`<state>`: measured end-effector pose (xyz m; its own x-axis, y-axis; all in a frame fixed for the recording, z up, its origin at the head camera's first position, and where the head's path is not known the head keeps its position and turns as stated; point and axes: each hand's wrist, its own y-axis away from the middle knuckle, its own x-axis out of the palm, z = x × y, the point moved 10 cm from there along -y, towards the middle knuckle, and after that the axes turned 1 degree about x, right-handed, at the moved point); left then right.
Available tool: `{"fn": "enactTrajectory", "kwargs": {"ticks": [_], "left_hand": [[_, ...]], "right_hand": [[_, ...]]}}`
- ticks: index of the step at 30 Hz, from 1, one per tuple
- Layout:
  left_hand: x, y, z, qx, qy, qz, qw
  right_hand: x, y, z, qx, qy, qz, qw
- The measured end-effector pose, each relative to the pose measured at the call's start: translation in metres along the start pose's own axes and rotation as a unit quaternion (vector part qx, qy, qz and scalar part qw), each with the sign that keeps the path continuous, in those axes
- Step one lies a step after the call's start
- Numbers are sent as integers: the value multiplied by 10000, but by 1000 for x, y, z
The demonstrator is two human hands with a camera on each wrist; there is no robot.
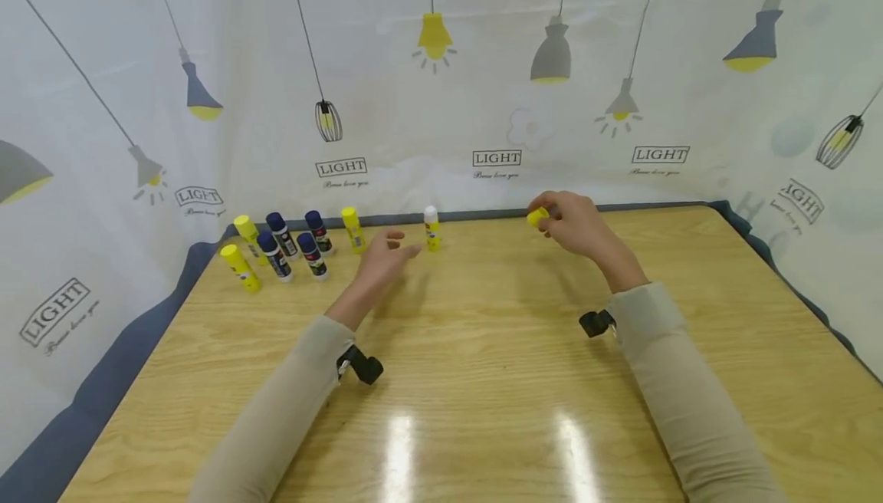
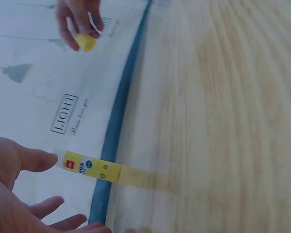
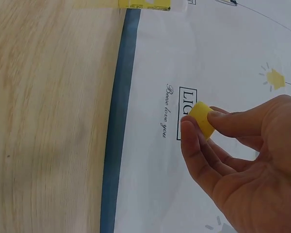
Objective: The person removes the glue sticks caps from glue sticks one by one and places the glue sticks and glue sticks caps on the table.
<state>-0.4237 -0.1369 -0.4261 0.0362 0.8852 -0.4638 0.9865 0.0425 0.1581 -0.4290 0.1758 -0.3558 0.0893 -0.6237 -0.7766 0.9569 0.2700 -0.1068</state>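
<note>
Between thumb and fingers my right hand point(image 1: 569, 225) pinches a yellow glue stick cap point(image 3: 201, 120), held above the back of the table. A yellow glue stick point(image 1: 432, 235) with its white top uncovered stands upright near the back edge. Just left of it is my left hand point(image 1: 383, 259), fingers spread and loosely bent, holding nothing. In the left wrist view the thumb tip overlaps the white end of that glue stick point(image 2: 92, 166). A capped yellow glue stick point(image 1: 353, 229) stands beyond the left hand.
Farther left, several capped glue sticks stand together: dark blue ones point(image 1: 313, 256) and yellow ones point(image 1: 241, 267). A white curtain printed with lamps point(image 1: 386, 89) hangs behind the wooden table point(image 1: 483, 380), along its back edge.
</note>
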Motion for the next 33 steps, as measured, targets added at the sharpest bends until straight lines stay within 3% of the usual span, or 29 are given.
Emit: {"fn": "enactTrajectory", "kwargs": {"ticks": [7,11,19,24,33], "left_hand": [[-21,25,10,-388,858,-635,9935],[-33,30,15,-417,1203,-1025,9865],[-50,13,27,-644,1129,-1266,9834],[-59,3,37,-687,1251,-1568,9773],[-57,-10,38,-727,1114,-1581,9784]], "right_hand": [[4,-5,-16,184,209,154,9995],[5,-11,-25,171,488,282,9983],[3,-28,-43,290,849,660,9938],[2,-35,-43,277,979,895,9908],[5,-41,-46,358,1338,1185,9833]]}}
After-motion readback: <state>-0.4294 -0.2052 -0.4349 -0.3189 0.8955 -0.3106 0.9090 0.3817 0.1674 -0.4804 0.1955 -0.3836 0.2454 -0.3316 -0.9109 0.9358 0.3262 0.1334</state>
